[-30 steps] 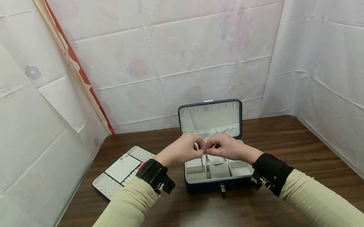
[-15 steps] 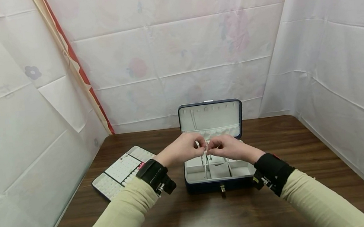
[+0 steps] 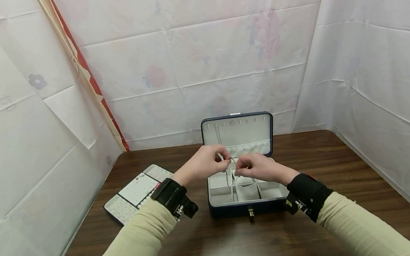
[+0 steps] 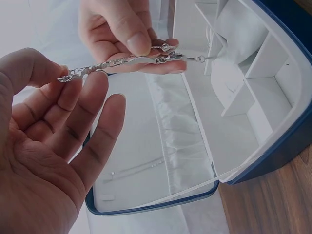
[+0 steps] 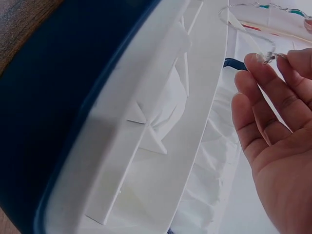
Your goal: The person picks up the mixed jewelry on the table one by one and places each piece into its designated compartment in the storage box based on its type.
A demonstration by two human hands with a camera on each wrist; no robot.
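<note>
Upper left, left-wrist view: a silver chain [image 4: 122, 61] (linked, shiny) is being pinched by left hand [image 4: 51, 141] and right hand [image 4: 114, 29], long axis slanting rightward-up.

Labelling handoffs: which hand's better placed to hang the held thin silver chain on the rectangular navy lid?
Left hand, probably: it pinches the chain nearer the lid, in head view, than the right hand.

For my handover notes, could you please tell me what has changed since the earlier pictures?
The left hand has risen slightly, widening its gap from the right hand; both pinch the silver chain. The open case and white tray stayed put.
</note>
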